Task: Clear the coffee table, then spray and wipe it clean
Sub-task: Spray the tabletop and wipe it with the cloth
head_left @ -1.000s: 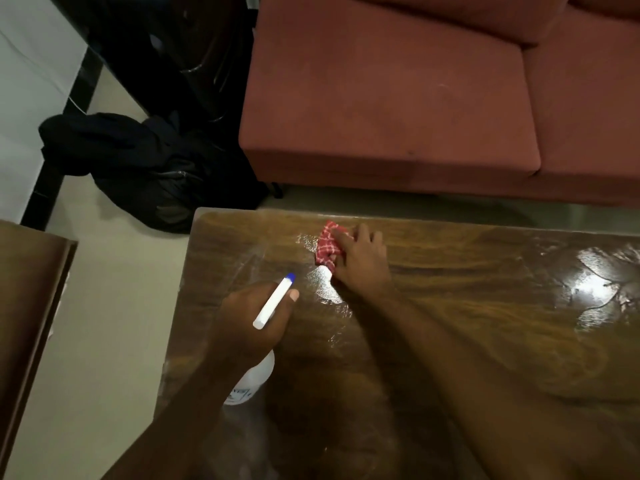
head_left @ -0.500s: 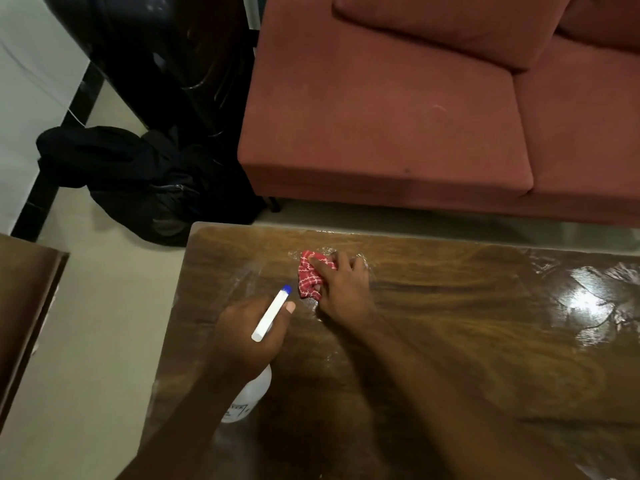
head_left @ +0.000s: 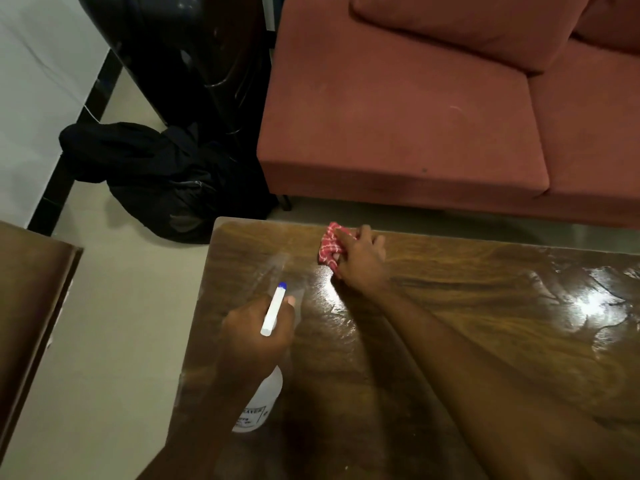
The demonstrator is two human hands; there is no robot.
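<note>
Your right hand is sliding the cloth farther up, now reaching the table's far edge near its far-left corner, fingers curling round it. Your left hand is gripping the bottle over the table's left side.

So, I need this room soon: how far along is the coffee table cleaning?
Clearing looks done: the coffee table shows only the cleaning things. Sprayed too: wet streaks shine on it. In hand: the right hand grips the red checked cloth at the far edge; the left hand holds the spray bottle. Left: wiping the streaky right side.
</note>
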